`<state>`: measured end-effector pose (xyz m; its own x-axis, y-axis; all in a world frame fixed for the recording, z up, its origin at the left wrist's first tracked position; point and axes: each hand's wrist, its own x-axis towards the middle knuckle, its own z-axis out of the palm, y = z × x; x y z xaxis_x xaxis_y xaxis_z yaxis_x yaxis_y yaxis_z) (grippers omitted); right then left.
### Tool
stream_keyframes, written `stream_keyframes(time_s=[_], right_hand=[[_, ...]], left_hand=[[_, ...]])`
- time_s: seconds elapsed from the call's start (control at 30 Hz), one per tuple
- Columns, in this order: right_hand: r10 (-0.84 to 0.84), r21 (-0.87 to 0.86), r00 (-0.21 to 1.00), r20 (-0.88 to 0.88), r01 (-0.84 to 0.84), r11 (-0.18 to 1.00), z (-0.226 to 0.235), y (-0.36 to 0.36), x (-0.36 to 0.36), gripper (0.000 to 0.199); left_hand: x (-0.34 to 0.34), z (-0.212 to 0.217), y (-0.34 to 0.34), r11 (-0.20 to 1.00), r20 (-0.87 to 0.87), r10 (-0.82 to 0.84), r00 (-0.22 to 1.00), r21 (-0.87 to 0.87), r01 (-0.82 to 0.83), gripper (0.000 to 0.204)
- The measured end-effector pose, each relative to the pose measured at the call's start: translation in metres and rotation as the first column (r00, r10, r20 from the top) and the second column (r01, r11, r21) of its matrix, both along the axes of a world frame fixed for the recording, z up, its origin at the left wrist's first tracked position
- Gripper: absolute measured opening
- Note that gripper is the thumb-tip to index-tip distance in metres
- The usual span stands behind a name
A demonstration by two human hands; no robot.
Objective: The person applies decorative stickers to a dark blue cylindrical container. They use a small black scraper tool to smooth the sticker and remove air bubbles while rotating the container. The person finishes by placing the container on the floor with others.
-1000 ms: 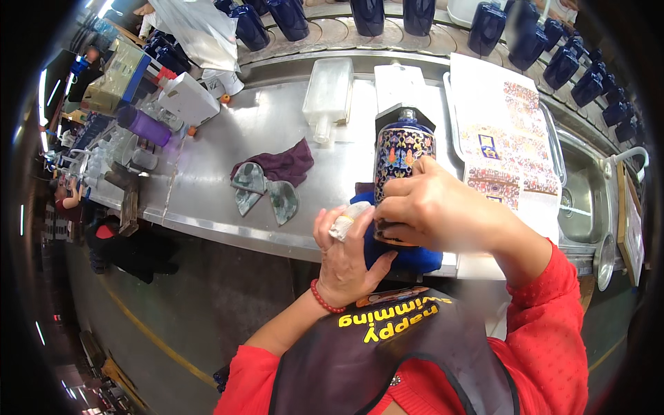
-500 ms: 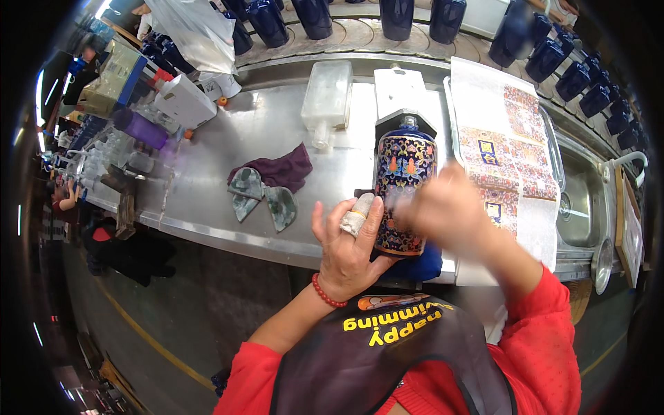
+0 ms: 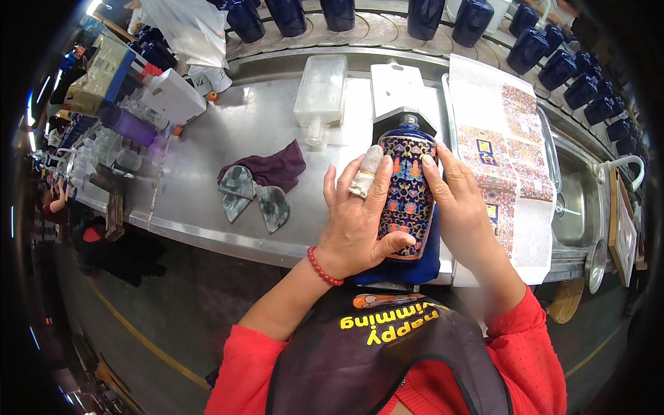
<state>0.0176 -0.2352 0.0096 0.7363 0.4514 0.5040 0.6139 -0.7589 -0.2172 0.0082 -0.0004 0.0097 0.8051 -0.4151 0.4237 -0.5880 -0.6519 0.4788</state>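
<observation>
A dark blue bottle (image 3: pixel 404 197) with a colourful flower pattern lies on its back, its neck pointing away from me, in a dark angular holder (image 3: pixel 423 119). My left hand (image 3: pixel 356 221) holds its left side, the thumb across the lower front; one finger wears a whitish wrap (image 3: pixel 366 173). At the right edge, my right hand (image 3: pixel 467 214) presses its fingertips along the bottle's upper side. Blue cloth (image 3: pixel 398 273) shows beneath the bottle's base. Patterned transfer sheets (image 3: pixel 487 181) on white paper lie beside my right hand.
A purple cloth (image 3: pixel 280 168) and green patterned pieces (image 3: pixel 238 183) lie to the left on the metal table (image 3: pixel 200 149). Beyond stand a clear glass bottle (image 3: pixel 321 90) and a white block (image 3: pixel 395 86). Blue bottles (image 3: pixel 474 22) line the far conveyor; a sink (image 3: pixel 570 207) is at right.
My right hand, blurred over the bottle before, now rests along its right side. My left hand has moved farther up the left side. The bottles on the conveyor have shifted right.
</observation>
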Motion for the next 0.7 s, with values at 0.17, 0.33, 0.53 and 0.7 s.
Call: stream_keyframes(time_s=[0.17, 0.33, 0.53, 0.7], right_hand=[[-0.040, -0.080, 0.999, -0.009, 0.039, 0.996, 0.009, 0.004, 0.002, 0.061], [-0.046, -0.044, 0.998, 0.036, 0.048, 0.998, 0.016, 0.010, 0.001, 0.060], [-0.044, -0.043, 0.998, 0.043, 0.046, 0.998, 0.017, 0.009, 0.002, 0.060], [-0.051, -0.054, 0.997, 0.055, 0.054, 0.997, 0.021, 0.013, 0.002, 0.060]], left_hand=[[0.006, 0.009, -0.006, 0.999, 0.063, 0.005, 0.998, 0.033, -0.007, 0.107], [0.011, 0.013, -0.007, 0.999, 0.048, 0.002, 0.999, 0.033, -0.003, 0.107], [0.016, 0.013, -0.012, 0.999, 0.041, -0.013, 0.999, 0.051, 0.011, 0.110], [0.019, 0.017, -0.017, 0.999, -0.010, -0.007, 1.000, -0.043, 0.006, 0.109]])
